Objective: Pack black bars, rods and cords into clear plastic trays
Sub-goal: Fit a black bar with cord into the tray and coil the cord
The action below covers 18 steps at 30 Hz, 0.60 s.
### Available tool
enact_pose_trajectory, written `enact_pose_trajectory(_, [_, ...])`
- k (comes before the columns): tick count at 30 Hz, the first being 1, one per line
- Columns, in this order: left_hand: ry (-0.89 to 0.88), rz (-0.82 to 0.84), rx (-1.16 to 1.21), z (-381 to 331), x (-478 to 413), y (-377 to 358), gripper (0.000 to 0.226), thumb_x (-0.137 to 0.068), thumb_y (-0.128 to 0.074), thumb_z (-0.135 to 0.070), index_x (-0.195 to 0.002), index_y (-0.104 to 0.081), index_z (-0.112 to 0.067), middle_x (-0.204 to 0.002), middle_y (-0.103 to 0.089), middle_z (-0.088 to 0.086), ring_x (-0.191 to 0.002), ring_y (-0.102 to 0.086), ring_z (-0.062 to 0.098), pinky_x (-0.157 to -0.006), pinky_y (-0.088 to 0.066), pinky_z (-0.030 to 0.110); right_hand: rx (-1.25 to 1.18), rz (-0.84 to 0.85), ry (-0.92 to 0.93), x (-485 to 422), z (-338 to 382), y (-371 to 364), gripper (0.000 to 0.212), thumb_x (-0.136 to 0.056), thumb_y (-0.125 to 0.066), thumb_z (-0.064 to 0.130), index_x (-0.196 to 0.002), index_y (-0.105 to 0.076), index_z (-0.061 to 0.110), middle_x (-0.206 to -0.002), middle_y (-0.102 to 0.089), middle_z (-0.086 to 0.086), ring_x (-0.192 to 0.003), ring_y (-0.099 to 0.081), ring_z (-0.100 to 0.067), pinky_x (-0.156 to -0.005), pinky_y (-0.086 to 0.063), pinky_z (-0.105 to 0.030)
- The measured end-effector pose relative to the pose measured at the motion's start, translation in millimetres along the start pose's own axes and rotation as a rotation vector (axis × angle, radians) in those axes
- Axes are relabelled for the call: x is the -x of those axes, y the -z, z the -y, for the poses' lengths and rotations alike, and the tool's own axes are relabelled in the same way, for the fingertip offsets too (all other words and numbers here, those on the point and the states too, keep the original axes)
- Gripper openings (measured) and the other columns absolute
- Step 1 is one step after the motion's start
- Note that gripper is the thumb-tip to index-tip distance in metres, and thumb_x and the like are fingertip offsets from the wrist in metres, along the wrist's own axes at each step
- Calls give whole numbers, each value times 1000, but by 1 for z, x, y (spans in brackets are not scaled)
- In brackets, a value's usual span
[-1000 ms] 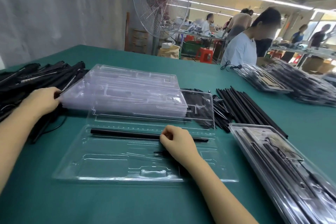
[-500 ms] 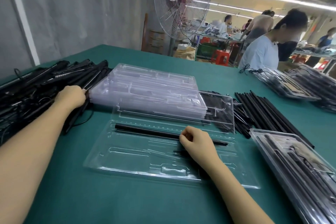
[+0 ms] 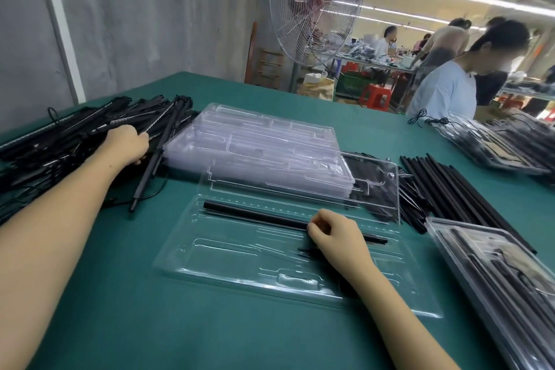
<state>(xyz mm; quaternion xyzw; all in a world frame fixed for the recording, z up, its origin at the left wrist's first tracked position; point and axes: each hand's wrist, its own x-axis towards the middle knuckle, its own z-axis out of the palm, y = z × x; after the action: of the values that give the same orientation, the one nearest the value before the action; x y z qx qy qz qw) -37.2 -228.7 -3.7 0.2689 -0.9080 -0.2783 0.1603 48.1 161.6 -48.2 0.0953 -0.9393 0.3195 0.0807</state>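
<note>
Head view: the right hand (image 3: 336, 237) lies knuckles-up on the open clear plastic tray (image 3: 228, 264), fingers curled, thumb and forefinger pinching the long black bar (image 3: 255, 213). The bar sits in the tray's far channel, running out to the left of this hand, its thin tip showing just to the right of it. A short thin black piece (image 3: 303, 249) lies in the tray just under the hand's near edge.

Beyond the right hand stands a stack of empty clear moulded trays (image 3: 258, 144); to its right lie a row of loose black rods (image 3: 450, 186) and a filled clear tray (image 3: 495, 264).

The left hand (image 3: 126, 144) rests on the heap of black rods and cords (image 3: 60, 135), fingers curled down into it; whether they grip a piece I cannot tell. Everything sits on the green table (image 3: 120, 309).
</note>
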Motion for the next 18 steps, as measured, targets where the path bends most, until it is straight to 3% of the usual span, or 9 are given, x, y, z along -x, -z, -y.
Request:
enact_pose_trajectory(3, [-76, 37, 37, 7, -3, 11, 44, -91, -54, -42, -73, -62, -3, -48, -60, 9, -46, -56, 22, -52, -37, 27, 2, -5, 3, 0, 0, 0, 12, -85, -54, 21, -75, -59, 16, -67, -61, 4, -68, -56, -16, -62, -43, -29])
enact_pose_trajectory(6, [-129, 170, 68, 15, -7, 20, 39, -79, -66, -55, -90, -53, -20, -60, -61, 8, -42, -50, 21, -47, -39, 24, 4, -7, 5, 0, 1, 0, 12, -85, -54, 21, -75, -59, 16, -67, -61, 4, -68, -56, -16, -62, -43, -30])
enact_pose_trajectory(10, [-185, 233, -106, 20, -8, 34, 61, -65, -82, -44, -112, -49, -25, -85, -66, 13, -49, -55, 23, -60, -46, 34, 3, -8, 9, 1, 1, 0, 12, -85, -54, 22, -76, -60, 16, -68, -61, 5, -69, -57, -15, -63, -43, -29])
enact_pose_trajectory(13, [-252, 218, -195, 19, -8, 44, 62, -67, -83, -34, -119, -53, -19, -94, -61, 9, -52, -58, 22, -66, -44, 32, 0, -8, 11, 2, 1, 1, 12, -86, -54, 22, -76, -59, 17, -67, -61, 5, -68, -57, -15, -62, -43, -29])
enact_pose_trajectory(15, [-269, 175, -234, 17, -7, 50, 55, -73, -79, -28, -121, -56, -16, -89, -59, 4, -51, -60, 20, -68, -42, 31, 3, -10, 13, 2, 1, 0, 12, -85, -54, 22, -76, -59, 16, -66, -60, 5, -67, -56, -16, -62, -43, -30])
enact_pose_trajectory(18, [-223, 146, -301, 14, -5, 54, 51, -76, -76, -24, -121, -59, -5, -58, -61, 4, -55, -61, 23, -63, -40, 28, 3, -10, 13, 1, 1, 0, 12, -85, -54, 21, -75, -59, 17, -65, -59, 6, -64, -53, -14, -60, -42, -29])
